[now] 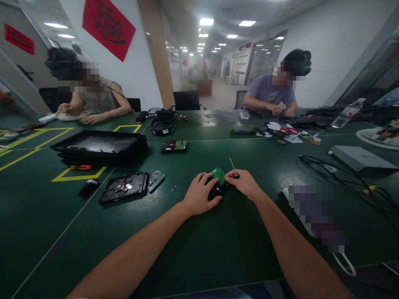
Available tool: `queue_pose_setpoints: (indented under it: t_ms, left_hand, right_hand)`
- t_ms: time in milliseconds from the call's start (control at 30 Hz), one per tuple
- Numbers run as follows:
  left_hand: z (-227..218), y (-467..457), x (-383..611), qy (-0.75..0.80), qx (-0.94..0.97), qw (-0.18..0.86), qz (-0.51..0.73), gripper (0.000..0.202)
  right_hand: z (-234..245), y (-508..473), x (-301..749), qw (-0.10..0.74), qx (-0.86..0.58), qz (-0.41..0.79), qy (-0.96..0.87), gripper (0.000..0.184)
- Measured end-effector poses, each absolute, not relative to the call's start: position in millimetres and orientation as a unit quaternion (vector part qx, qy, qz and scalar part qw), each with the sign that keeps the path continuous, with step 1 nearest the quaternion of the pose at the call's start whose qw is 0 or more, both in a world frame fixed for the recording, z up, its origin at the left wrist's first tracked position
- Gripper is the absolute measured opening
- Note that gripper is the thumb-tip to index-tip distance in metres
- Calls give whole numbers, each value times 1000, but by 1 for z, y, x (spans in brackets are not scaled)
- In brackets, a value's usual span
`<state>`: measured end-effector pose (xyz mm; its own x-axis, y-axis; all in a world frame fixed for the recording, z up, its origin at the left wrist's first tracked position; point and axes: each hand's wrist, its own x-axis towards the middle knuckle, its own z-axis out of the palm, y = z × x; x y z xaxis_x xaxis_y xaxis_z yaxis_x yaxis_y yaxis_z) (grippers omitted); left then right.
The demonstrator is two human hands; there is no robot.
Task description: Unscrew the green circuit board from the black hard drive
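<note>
A black hard drive (pixel 217 190) with a green circuit board (pixel 217 175) on top lies on the table in front of me. My left hand (pixel 201 193) grips it from the left, fingers over its far part and thumb at the near side. In my right hand (pixel 243 182) is a small screwdriver (pixel 231 163), its thin shaft pointing up and away from the drive. The fingertips of that hand are pinched at the board's right edge; whether they hold something there too is hidden.
Left of the drive are tiny screws (pixel 175 188), a loose circuit board (pixel 156 181), a black fan-like unit (pixel 124 187) and a stacked black panel (pixel 99 145). Another drive (pixel 174 146) lies farther back. Cables (pixel 339 170) and a grey box (pixel 361 160) are right. Two people sit opposite.
</note>
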<state>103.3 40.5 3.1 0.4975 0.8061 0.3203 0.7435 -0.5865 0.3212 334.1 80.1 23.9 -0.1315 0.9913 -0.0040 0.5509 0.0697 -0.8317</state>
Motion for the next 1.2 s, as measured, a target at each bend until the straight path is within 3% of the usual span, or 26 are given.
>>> queue_pose_setpoints:
  t_ms: [767,1200]
  left_hand:
    - [2,36,104,474,851,76,213,71]
    - [6,35,104,473,852,80,210,73]
  right_hand:
    - [31,71,320,257,-563,302,-725,15]
    - [24,73,320,250,-564,387,-686,19]
